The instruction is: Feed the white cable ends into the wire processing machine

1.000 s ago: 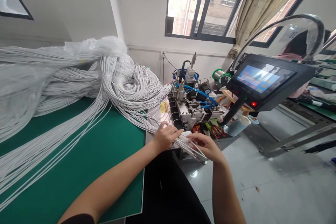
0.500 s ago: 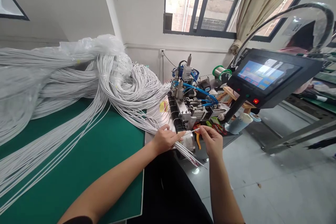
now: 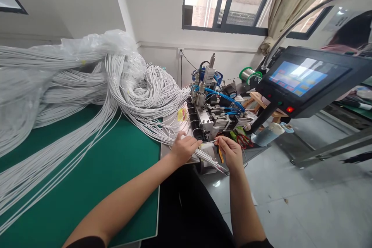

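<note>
Right hand (image 3: pixel 231 152) and wire (image 3: pixel 212 142) now nearer machine (image 3: pixel 213 118); left hand (image 3: pixel 182 150) on wire bundle (image 3: pixel 208 158)

Clearly a small factory workshop for wire work. From nine to eleven o'clock, heaped bundles of thin white wires (image 3: pixel 139 93) under clear plastic sheeting (image 3: pixel 95 40), spread over a green bench mat (image 3: pixel 116 170). At twelve o'clock, a small metal bench machine with blue air hoses (image 3: pixel 212 114); at two o'clock, its black touchscreen control panel with a red button (image 3: pixel 302 79). Bare grey floor (image 3: pixel 305 201) at four o'clock.
</note>
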Demonstrator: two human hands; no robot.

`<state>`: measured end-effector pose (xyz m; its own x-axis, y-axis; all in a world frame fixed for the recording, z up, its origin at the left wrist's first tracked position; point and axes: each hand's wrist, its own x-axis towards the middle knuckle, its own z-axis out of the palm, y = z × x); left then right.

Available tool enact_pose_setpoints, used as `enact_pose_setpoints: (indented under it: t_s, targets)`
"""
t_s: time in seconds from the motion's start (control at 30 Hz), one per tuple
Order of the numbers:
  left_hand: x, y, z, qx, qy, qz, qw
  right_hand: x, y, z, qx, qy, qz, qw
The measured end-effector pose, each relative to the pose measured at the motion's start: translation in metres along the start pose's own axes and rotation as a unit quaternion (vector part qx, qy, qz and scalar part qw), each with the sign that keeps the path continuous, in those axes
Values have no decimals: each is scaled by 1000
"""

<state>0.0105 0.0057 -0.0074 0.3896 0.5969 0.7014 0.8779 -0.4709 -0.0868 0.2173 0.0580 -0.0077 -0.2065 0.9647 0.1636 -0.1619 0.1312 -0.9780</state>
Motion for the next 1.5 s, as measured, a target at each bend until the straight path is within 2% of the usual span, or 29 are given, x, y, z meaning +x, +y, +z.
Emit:
enact_pose_setpoints:
  t_s: [0.27, 0.37, 0.53, 0.63, 0.77, 0.9, 1.07, 1.17, 1.3, 1.5]
  targets:
    - [-1, 0, 1, 12, -15, -35, 999, 16, 14, -5, -15, -20, 15, 1000]
    - [0, 1, 0, 23, -49, -51, 997, 23, 15, -7, -85, -36, 21, 996]
    - [1, 4, 1, 23, -95, -79, 992, 33, 15, -5, -239, -65, -23, 969]
    - [1, 4, 2, 19, -116, -98, 988, 38, 18, -4, -277, -76, -48, 957]
    - [2, 3, 3, 16, -131, -112, 985, 46, 26, -2, -248, -98, -47, 962]
    - [1, 2, 4, 17, -119, -117, 986, 51, 35, -1, -152, -127, 16, 980]
    - [0, 3, 5, 22, -108, -117, 987, 51, 44, 3, -52, -94, 105, 989]
    - [0, 3, 5, 30, -97, -116, 988, 49, 47, 5, -17, -74, 127, 989]
    - [0, 3, 3, 34, -90, -119, 988, 43, 48, 2, -34, -69, 118, 990]
    - [1, 2, 0, 27, -76, -140, 987, 23, 28, -19, -168, -13, 25, 985]
